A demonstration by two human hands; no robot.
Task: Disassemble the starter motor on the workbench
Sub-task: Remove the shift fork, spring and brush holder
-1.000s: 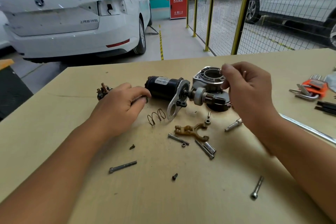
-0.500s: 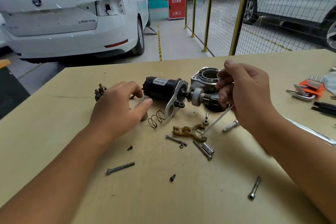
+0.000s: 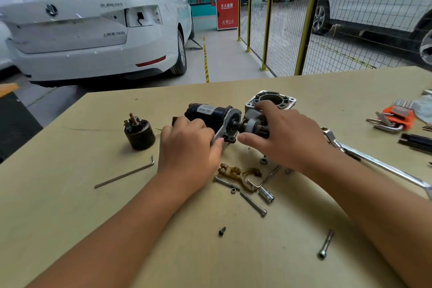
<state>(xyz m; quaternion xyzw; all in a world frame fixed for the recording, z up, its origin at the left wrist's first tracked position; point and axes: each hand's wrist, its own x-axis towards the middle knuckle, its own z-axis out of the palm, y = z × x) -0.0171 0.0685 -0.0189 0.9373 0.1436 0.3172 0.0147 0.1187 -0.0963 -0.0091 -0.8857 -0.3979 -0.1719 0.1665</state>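
- The worktop [image 3: 70, 217] fills the lower frame and serves as a laying-out surface: removed parts are spread over it in reach of both hands.
- The starter motor [image 3: 205, 113] lies on its side at frame centre, black body to the left, shaft and pinion to the right, probably so the shaft end can be worked.
- The aluminium nose housing [image 3: 284, 98], already off, sits mouth-up just behind the right hand.
- The left hand [image 3: 189, 149] rests against the motor, thumb at the mounting plate, seemingly steadying it; whether its fingers wrap the body I cannot tell.
- The right hand [image 3: 282, 138] reaches over the pinion end, fingers spread apart, thumb stretched left, clamping nothing visibly.
- The solenoid [image 3: 139, 134] stands upright, centre left, set aside.
- The brown fork lever [image 3: 236, 173], bolts and a hex key [image 3: 124, 174] lie loose below the hands.
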